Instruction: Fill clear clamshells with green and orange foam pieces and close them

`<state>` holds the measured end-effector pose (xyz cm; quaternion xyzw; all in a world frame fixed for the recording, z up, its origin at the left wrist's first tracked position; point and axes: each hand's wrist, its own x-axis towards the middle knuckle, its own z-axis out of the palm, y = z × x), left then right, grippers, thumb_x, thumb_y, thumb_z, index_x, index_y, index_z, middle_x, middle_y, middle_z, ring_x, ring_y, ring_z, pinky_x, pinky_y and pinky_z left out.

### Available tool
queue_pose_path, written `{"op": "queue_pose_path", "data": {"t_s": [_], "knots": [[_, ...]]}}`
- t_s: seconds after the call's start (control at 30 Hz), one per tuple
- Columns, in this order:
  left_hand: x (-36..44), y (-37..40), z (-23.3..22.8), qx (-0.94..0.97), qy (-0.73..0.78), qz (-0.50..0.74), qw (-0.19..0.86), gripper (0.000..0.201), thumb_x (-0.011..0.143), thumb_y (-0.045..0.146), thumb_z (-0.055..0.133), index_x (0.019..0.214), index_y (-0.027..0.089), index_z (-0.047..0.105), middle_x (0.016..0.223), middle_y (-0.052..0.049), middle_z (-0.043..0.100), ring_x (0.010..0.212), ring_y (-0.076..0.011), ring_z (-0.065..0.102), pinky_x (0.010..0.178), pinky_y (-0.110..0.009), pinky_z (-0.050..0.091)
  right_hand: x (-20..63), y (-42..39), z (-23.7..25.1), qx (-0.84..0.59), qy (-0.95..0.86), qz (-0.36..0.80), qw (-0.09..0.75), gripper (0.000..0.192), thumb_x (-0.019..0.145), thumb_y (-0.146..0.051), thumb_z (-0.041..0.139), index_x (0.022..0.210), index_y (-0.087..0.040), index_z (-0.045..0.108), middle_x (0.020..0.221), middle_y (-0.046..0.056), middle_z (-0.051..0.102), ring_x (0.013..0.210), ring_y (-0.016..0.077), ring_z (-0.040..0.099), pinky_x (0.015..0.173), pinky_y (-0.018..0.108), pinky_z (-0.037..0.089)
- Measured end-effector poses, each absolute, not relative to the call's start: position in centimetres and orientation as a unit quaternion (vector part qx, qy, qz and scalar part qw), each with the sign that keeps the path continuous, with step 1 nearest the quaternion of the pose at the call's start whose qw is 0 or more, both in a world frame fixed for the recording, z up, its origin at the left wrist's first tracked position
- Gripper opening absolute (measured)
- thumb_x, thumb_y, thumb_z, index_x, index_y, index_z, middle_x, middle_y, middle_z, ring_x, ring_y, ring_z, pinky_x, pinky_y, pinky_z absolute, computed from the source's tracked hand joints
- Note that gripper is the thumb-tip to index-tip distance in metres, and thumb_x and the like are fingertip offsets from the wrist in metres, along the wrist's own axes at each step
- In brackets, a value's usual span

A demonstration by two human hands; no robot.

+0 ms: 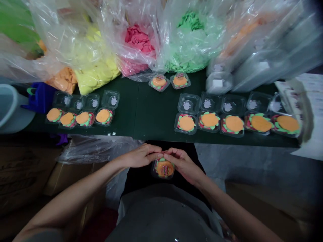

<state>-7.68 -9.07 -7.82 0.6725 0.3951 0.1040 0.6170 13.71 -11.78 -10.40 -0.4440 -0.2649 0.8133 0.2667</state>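
Over my lap, below the table's front edge, a clear plastic box [163, 169] is held by both hands at its far edge. Inside it sits an orange-topped foam burger with green and pink layers, and a printed label shows on the lid. My left hand [148, 155] is closed, its thumb and fingers pinching the box's far rim. Facing it, my right hand [180, 163] grips the same rim from the right, thumb on top. The fingertips of both hands nearly meet there. The box's lid appears closed.
Open boxes with burgers stand in a left row [85, 118] and a right row [209, 121]. Two closed boxes [158, 82] lie farther back. Bags of yellow [98, 72], pink and green pieces line the rear. Stacked empty boxes [219, 82] and a bucket [15, 107] flank them.
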Motion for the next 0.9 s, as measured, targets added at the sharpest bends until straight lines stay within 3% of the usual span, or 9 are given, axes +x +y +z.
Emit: {"op": "queue_pose_path", "data": {"t_s": [0.17, 0.43, 0.57, 0.67, 0.8, 0.9], "knots": [[-7.4, -6.6, -7.3, 0.677, 0.373, 0.079, 0.63, 0.04, 0.102, 0.042, 0.046, 0.071, 0.018, 0.046, 0.065, 0.005, 0.036, 0.062, -0.0102, 0.034, 0.058, -0.024, 0.028, 14.3, -11.4, -9.6, -0.394, -0.297, 0.843, 0.213, 0.042, 0.07, -0.037, 0.091, 0.105, -0.021, 0.074, 0.097, 0.001, 0.074, 0.087, 0.0163, 0.066, 0.082, 0.029, 0.051], [-6.0, -11.6, -8.2, 0.601, 0.528, 0.216, 0.56, 0.042, 0.105, 0.047, 0.043, 0.074, 0.018, 0.044, 0.066, 0.005, 0.038, 0.062, -0.01, 0.036, 0.059, -0.025, 0.027, 13.5, -11.8, -9.5, -0.452, -0.195, 0.799, 0.345, 0.034, 0.075, -0.039, 0.088, 0.102, -0.022, 0.077, 0.092, 0.001, 0.077, 0.08, 0.015, 0.067, 0.082, 0.028, 0.053], [-5.4, -13.7, -8.5, 0.53, 0.564, 0.286, 0.565, 0.041, 0.105, 0.047, 0.042, 0.075, 0.019, 0.042, 0.069, 0.005, 0.036, 0.065, -0.0108, 0.034, 0.062, -0.025, 0.029, 13.1, -12.3, -9.5, -0.457, -0.176, 0.79, 0.368, 0.031, 0.076, -0.038, 0.088, 0.1, -0.022, 0.076, 0.09, 0.001, 0.076, 0.08, 0.0145, 0.067, 0.08, 0.027, 0.053], [-5.7, -13.4, -8.8, 0.508, 0.55, 0.296, 0.593, 0.042, 0.104, 0.048, 0.044, 0.073, 0.019, 0.041, 0.069, 0.004, 0.035, 0.066, -0.0113, 0.033, 0.061, -0.025, 0.028, 13.5, -12.2, -9.5, -0.452, -0.172, 0.805, 0.343, 0.033, 0.078, -0.04, 0.086, 0.102, -0.022, 0.074, 0.092, 0.001, 0.076, 0.081, 0.0145, 0.068, 0.079, 0.027, 0.054], [-7.0, -11.3, -8.2, 0.525, 0.455, 0.226, 0.683, 0.042, 0.102, 0.049, 0.048, 0.073, 0.019, 0.044, 0.069, 0.005, 0.033, 0.063, -0.0108, 0.029, 0.058, -0.026, 0.024, 14.5, -11.4, -9.1, -0.419, -0.226, 0.843, 0.25, 0.037, 0.072, -0.037, 0.089, 0.102, -0.021, 0.074, 0.095, 0.002, 0.076, 0.083, 0.0161, 0.069, 0.076, 0.028, 0.056], [-7.2, -10.1, -7.5, 0.52, 0.428, 0.206, 0.71, 0.042, 0.101, 0.05, 0.05, 0.073, 0.019, 0.045, 0.067, 0.006, 0.032, 0.06, -0.0102, 0.027, 0.056, -0.025, 0.022, 14.4, -10.8, -8.7, -0.41, -0.254, 0.836, 0.262, 0.039, 0.07, -0.036, 0.09, 0.103, -0.021, 0.075, 0.094, 0.001, 0.075, 0.082, 0.0147, 0.068, 0.075, 0.025, 0.055]]}}
